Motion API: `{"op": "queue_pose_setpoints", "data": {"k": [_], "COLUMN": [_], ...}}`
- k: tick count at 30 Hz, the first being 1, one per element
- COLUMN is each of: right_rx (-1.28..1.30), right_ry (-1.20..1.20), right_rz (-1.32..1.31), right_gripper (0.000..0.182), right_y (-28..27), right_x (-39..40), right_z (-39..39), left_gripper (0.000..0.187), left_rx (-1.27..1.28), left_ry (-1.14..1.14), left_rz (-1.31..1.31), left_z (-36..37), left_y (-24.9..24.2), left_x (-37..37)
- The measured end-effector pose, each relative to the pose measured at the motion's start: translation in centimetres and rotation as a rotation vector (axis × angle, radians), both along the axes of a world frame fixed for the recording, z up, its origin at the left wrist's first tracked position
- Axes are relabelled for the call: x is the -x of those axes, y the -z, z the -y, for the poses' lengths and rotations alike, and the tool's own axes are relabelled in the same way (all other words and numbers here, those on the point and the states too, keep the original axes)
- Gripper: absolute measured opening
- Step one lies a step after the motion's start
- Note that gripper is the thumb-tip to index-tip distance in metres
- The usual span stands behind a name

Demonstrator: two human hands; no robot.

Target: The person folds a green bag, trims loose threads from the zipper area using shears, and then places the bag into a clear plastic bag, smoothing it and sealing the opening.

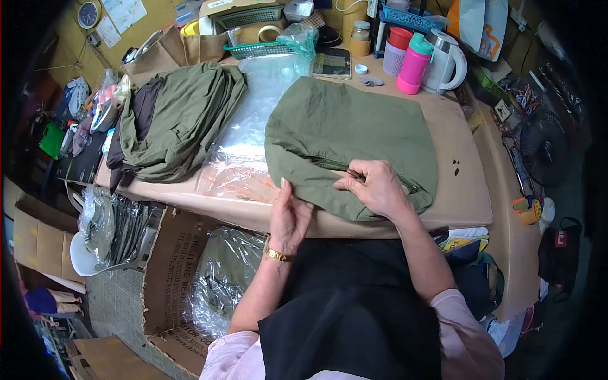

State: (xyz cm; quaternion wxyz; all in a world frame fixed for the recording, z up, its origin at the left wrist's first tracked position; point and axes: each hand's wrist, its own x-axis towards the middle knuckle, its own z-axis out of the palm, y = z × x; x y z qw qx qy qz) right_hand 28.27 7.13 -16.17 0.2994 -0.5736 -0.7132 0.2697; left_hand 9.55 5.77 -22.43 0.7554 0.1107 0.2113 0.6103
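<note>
The olive garment (354,117) is spread across the padded table (465,196) at the centre of the frame, mostly beyond both hands. Its near left edge is met by the left hand (291,216), held half open with the thumb raised (whether cloth is gripped cannot be told, as the fingers are partly hidden). The right hand (377,185) is placed over the near part, beside the zip (326,163), its fingers curled and a slim dark item (354,174) pinched between them.

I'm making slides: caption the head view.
Right hand at the zip, left hand at the edge of green fabric.
</note>
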Motion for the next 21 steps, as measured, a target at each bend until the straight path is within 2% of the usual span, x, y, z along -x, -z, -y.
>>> {"op": "queue_pose_setpoints", "data": {"k": [1, 3, 5, 7, 8, 11, 15, 17, 18, 19, 21], "right_rx": [-0.017, -0.030, -0.046, -0.287, -0.289, 0.118, 0.071, 0.051, 0.024, 0.023, -0.014], "right_ry": [0.009, -0.002, -0.013, -0.041, -0.042, -0.085, -0.079, -0.086, -0.100, -0.116, -0.093], "right_rz": [-0.010, -0.067, -0.120, -0.172, -0.170, -0.033, -0.096, -0.093, -0.086, -0.085, -0.177], "right_gripper": [0.025, 0.024, 0.024, 0.023, 0.023, 0.027, 0.025, 0.023, 0.022, 0.022, 0.023], "right_y": [-0.1, 0.4, 0.7, 0.8, 0.8, 0.8, 1.4, 1.5, 1.4, 1.1, 0.5], "right_x": [0.2, 0.5, 0.5, 0.0, -0.4, -2.2, -2.2, -1.9, -1.7, -1.5, -0.9], "right_z": [-0.2, -0.5, -0.3, 0.3, 0.4, 0.8, 0.6, 0.7, 0.4, 0.2, -0.1], "left_gripper": [0.028, 0.031, 0.026, 0.028, 0.029, 0.029, 0.026, 0.025, 0.025, 0.017, 0.018], "left_rx": [-0.048, -0.272, -0.142, -0.119, -0.097, -0.242, -0.283, -0.258, -0.264, -0.214, -0.160], "left_ry": [0.049, 0.095, 0.137, 0.129, 0.119, 0.120, 0.069, 0.071, 0.060, 0.086, 0.097], "left_rz": [0.027, -0.530, -0.518, -0.480, -0.440, -0.510, -0.689, -0.451, -0.452, -0.446, -0.446], "left_z": [0.5, 1.4, 1.5, 1.1, 0.9, 1.5, 1.5, 1.6, 1.3, 1.1, 1.1], "left_y": [-0.4, 1.6, 2.5, 3.4, 3.8, 1.9, 1.8, 1.4, 2.1, 3.3, 4.1], "left_x": [-0.5, -1.6, -2.2, -1.8, -1.7, -2.2, -2.4, -2.6, -2.8, -3.0, -3.4]}}
